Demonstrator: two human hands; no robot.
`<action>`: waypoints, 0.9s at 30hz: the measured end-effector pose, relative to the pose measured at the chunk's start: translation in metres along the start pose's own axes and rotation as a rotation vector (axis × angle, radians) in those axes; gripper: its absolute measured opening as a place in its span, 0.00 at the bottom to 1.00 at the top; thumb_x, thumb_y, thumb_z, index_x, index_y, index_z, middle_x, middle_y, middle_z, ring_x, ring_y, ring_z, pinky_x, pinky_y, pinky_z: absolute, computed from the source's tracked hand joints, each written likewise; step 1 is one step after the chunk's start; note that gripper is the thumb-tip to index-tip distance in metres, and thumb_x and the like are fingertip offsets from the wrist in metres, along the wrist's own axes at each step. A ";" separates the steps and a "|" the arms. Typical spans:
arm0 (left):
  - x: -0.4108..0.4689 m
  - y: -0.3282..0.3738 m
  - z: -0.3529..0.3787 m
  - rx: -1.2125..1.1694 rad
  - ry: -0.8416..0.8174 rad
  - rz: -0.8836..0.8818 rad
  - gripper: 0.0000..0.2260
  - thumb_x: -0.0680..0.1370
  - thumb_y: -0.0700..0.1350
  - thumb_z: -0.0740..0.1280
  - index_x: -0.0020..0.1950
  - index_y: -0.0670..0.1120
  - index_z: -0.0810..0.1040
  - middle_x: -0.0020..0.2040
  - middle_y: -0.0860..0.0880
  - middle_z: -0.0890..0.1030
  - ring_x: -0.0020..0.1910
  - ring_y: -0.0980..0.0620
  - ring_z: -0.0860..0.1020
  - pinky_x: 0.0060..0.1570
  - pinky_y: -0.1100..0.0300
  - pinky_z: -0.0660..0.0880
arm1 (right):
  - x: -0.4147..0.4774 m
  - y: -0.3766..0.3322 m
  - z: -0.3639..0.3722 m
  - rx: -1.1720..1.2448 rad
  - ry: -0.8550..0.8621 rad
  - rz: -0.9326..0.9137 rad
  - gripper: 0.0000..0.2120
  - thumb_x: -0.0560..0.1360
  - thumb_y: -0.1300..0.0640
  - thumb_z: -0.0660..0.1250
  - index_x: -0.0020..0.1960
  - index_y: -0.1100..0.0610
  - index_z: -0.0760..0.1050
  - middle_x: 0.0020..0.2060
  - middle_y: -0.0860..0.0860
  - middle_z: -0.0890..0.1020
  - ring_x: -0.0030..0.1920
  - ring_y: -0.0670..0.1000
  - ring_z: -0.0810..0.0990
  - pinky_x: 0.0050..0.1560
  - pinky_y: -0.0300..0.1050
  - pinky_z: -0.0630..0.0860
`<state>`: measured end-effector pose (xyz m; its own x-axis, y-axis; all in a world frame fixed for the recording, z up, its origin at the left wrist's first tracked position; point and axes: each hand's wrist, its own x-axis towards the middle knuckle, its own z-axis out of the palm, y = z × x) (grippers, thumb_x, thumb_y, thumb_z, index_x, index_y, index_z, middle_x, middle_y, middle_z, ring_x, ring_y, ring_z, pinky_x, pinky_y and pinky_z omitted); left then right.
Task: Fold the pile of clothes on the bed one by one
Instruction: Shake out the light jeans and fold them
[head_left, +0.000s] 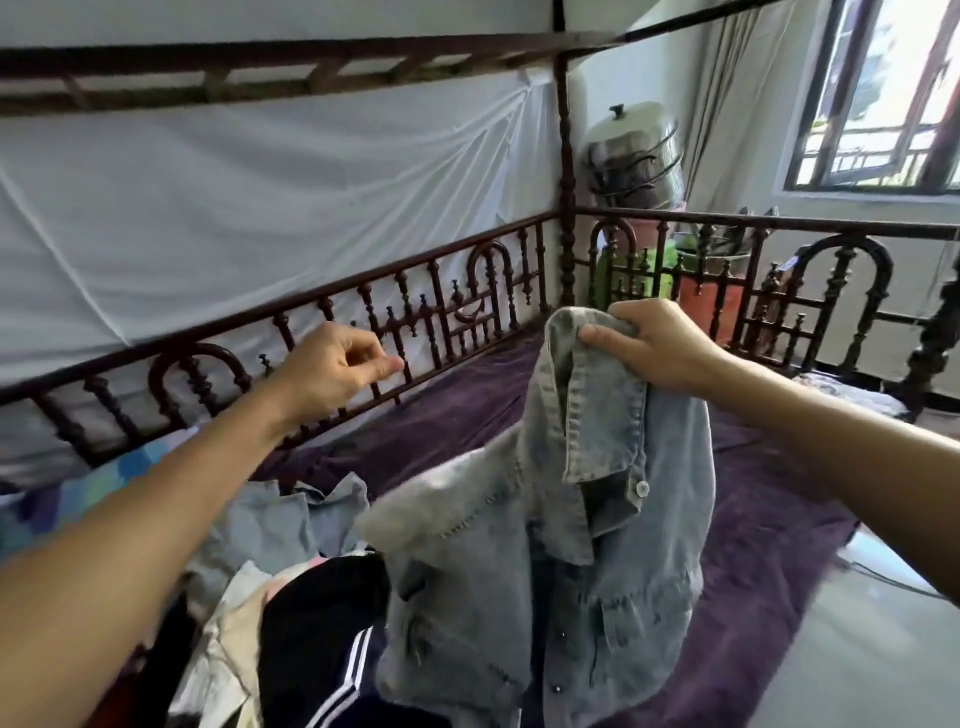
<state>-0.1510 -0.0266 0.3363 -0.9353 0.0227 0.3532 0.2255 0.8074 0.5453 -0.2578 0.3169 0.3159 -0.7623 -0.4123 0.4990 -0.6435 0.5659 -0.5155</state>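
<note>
Denim jacket (597, 545) hangs from the right hand (654, 345) gripping its top edge.

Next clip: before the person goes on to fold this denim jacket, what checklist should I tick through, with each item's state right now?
1. Grip: the right hand holds the denim jacket near its collar: ok.
2. Free hand: the left hand holds nothing, fingers loosely curled: ok.
3. Jacket hanging flat: bunched, hung from one point: not ok.
4. Jacket clear of the pile of clothes: its lower edge leaves the frame: cannot tell.
5. Laying space: bare purple bedspread shows beyond the pile: ok.
</note>
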 end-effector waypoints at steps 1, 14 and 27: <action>-0.006 -0.001 0.013 -0.065 -0.103 -0.048 0.19 0.64 0.64 0.73 0.44 0.51 0.81 0.37 0.54 0.80 0.35 0.54 0.77 0.38 0.55 0.74 | -0.002 -0.003 0.006 0.018 -0.006 -0.024 0.23 0.74 0.39 0.66 0.30 0.54 0.66 0.25 0.43 0.69 0.27 0.44 0.67 0.30 0.43 0.65; -0.004 -0.013 0.144 -0.285 -0.090 -0.198 0.17 0.79 0.49 0.65 0.39 0.35 0.74 0.36 0.40 0.77 0.37 0.52 0.71 0.37 0.54 0.66 | -0.015 -0.003 -0.027 0.061 -0.278 0.016 0.20 0.59 0.33 0.76 0.38 0.46 0.75 0.31 0.40 0.79 0.30 0.40 0.75 0.30 0.34 0.71; 0.036 0.035 -0.001 0.045 0.197 0.103 0.11 0.73 0.57 0.67 0.31 0.61 0.78 0.25 0.60 0.74 0.26 0.63 0.69 0.27 0.71 0.63 | -0.024 -0.020 -0.016 0.337 -0.212 0.197 0.16 0.75 0.45 0.68 0.37 0.56 0.81 0.32 0.45 0.83 0.33 0.41 0.79 0.37 0.41 0.79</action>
<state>-0.1766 0.0023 0.3690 -0.8354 -0.0056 0.5496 0.3006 0.8324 0.4655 -0.2261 0.3267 0.3252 -0.8476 -0.4771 0.2323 -0.4443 0.3986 -0.8023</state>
